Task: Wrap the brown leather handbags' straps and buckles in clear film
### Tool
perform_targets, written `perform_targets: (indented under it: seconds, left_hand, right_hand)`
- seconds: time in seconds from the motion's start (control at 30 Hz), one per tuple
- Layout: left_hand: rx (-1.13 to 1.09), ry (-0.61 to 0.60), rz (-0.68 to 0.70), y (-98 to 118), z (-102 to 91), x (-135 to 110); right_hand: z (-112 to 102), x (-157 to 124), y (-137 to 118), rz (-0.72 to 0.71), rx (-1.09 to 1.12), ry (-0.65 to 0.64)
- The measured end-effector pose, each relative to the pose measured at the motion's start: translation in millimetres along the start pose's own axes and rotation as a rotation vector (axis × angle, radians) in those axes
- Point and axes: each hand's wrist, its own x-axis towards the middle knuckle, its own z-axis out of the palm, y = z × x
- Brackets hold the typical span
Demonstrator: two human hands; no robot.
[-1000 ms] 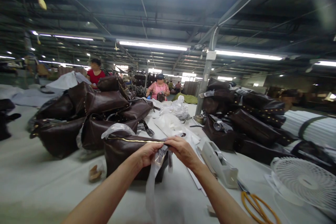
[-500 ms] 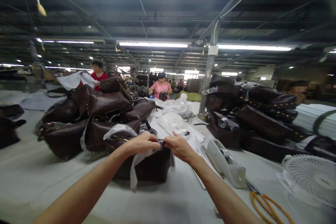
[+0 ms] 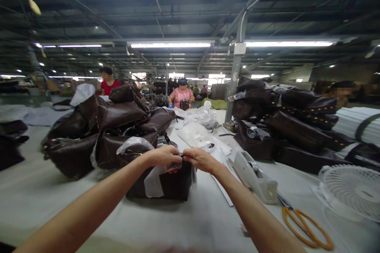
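Observation:
A dark brown leather bag [image 3: 169,184] stands upright on the white table [image 3: 44,201] in front of me. My left hand [image 3: 162,156] and my right hand [image 3: 199,159] meet at the bag's top right corner, both closed in a pinch. Between them they grip a strip of clear plastic film [image 3: 154,182] that hangs down over the bag's front. What the film wraps at the fingertips is too small to make out.
A heap of brown bags [image 3: 101,126] lies behind on the left, another pile [image 3: 285,130] on the right. A tape dispenser [image 3: 255,178], orange-handled scissors [image 3: 305,227] and a white fan [image 3: 350,189] sit to the right. Two people work at the table's far end.
The hanging film has grown shorter, gathered up toward my hands. Both hands stay pinched at the bag's top corner and have edged slightly up in the picture.

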Motion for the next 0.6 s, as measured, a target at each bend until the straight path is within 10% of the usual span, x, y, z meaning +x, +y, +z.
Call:
perform_targets:
  seconds: [0.33,0.6]
  left_hand:
    - [-0.308,-0.035,0.022,-11.1,24.5,-5.7]
    - [-0.330,0.121,0.047,-9.9,42.4,-10.4]
  right_hand:
    - [31.0,-54.7,-49.5,0.299,-0.001,0.729]
    - [62.0,-54.3,-64.4,0.470,0.331,0.698]
